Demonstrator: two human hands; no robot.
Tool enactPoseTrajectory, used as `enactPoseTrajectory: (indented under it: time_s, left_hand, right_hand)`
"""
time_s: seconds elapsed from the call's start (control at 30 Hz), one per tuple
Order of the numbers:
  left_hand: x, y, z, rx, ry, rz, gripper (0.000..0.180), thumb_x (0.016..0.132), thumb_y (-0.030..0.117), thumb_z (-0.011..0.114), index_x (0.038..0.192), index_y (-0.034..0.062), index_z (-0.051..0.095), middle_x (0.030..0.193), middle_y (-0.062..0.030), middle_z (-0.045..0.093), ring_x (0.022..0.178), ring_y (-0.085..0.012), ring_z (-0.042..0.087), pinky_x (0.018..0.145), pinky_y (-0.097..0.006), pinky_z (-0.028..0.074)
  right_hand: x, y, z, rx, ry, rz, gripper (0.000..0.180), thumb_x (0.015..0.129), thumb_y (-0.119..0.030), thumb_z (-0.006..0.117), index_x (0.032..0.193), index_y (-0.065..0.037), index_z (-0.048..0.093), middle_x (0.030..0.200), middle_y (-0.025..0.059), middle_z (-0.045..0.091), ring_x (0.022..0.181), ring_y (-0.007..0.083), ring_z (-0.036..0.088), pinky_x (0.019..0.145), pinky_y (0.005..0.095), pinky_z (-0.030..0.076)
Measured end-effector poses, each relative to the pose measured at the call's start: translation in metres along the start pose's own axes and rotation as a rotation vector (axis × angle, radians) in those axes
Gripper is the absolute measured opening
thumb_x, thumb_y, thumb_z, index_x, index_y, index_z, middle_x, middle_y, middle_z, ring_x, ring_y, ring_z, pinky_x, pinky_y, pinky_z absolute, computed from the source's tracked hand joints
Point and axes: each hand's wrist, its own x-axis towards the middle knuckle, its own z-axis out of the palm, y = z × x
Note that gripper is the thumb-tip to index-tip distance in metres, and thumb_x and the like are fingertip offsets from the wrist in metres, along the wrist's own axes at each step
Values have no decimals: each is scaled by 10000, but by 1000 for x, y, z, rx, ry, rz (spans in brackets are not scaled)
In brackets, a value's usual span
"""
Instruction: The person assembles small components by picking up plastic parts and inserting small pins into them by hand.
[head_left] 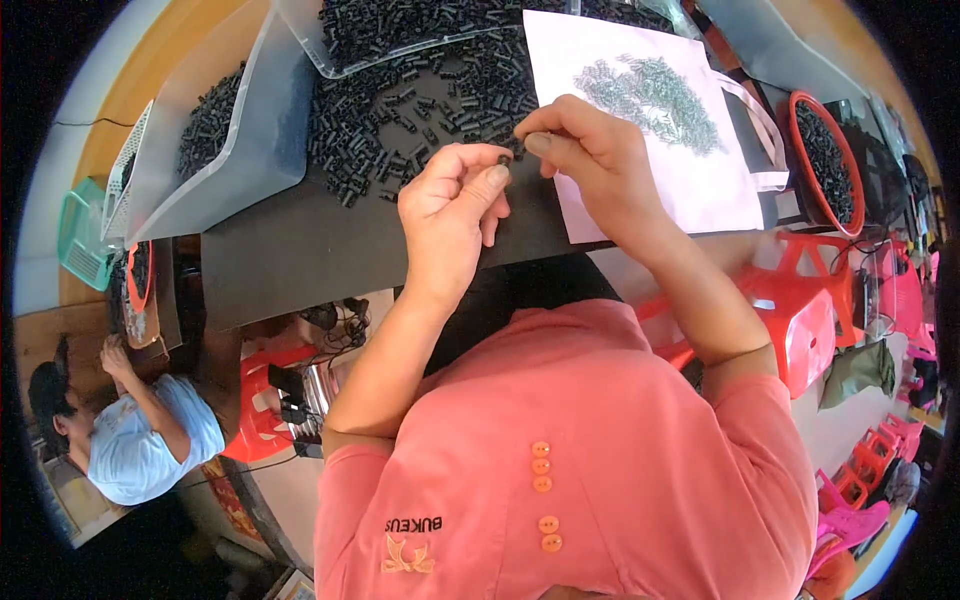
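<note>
Head view: small black tubular piece [504,158] pinched between thumb and forefinger of left hand [452,205], held just above dark work mat [300,250] at near edge of loose heap of like black pieces [420,110]. Judged light, rigid and hard-surfaced, small enough to slip or roll; best taken across its short barrel by the fingertips, as at present. Left-hand fingers [492,180] nearly closed, thumb pressed to forefinger over the piece, remaining fingers curled into palm. Right hand [590,150] brought up to touch the same spot, fingertips [537,143] drawn tight together at the piece's end; whether a second item, such as a spring, sits between them cannot be told. Just beyond right hand, white sheet [690,190] bearing a pile of small grey-green wire springs [650,95]. Clear plastic bins [255,110] of black pieces at far left and top; red-rimmed basket [825,160] of same at right. Seated co-worker in light shirt [140,440] at lower left.
</note>
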Motion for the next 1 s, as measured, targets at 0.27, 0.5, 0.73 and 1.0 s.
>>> enactPoseTrajectory:
  time_s: [0.27,0.5,0.73,1.0]
  left_hand:
    - [-1,-5,0,5,51,67,98,906,7,601,995,-21,631,790,-30,615,586,-50,536,439,-179,391]
    - [-4,-8,-3,-8,74,46,96,906,15,607,996,-15,623,753,-20,605,566,-45,521,432,-181,380]
    - [-5,-10,-3,13,69,51,86,901,13,609,985,-4,623,739,-10,598,564,-39,516,435,-182,379]
    - [-6,-12,-2,-5,84,46,80,887,-2,613,964,20,619,744,19,581,579,-40,507,474,-177,377]
  right_hand:
    - [7,-3,9,-89,-14,-95,92,842,-69,639,920,-22,646,726,117,630,620,219,618,566,319,480]
    - [5,1,15,-201,-43,-121,93,826,-102,658,888,-36,637,767,140,639,673,318,641,595,378,495]
    - [6,5,17,-413,-27,-279,87,815,-99,650,883,-60,613,817,111,624,687,319,642,583,407,498]
    - [5,-4,19,-686,-32,-514,93,796,-46,647,867,-50,586,783,100,590,603,330,599,495,384,462]
